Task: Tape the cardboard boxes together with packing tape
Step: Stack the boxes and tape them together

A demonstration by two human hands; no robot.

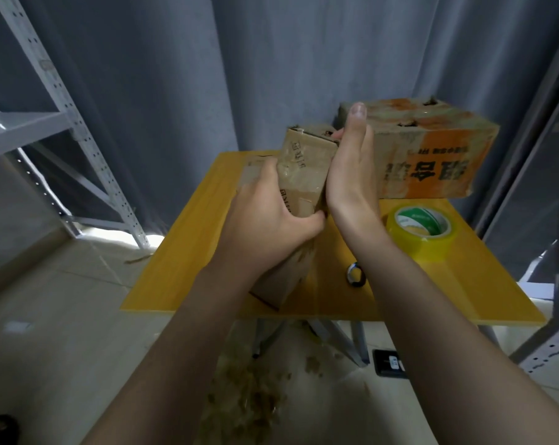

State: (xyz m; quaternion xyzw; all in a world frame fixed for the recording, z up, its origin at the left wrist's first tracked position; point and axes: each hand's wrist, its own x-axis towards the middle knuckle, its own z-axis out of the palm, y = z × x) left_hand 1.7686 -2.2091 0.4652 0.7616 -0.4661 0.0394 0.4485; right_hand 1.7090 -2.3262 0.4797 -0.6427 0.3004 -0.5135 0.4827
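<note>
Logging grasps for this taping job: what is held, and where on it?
The small cardboard box: the left hand grips its lower left side, thumb across the near face; the right hand presses flat against its right side.

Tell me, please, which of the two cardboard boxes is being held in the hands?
The smaller plain brown box, gripped by the left hand with the right hand pressed against its side. The larger orange-printed box sits behind, unheld.
</note>
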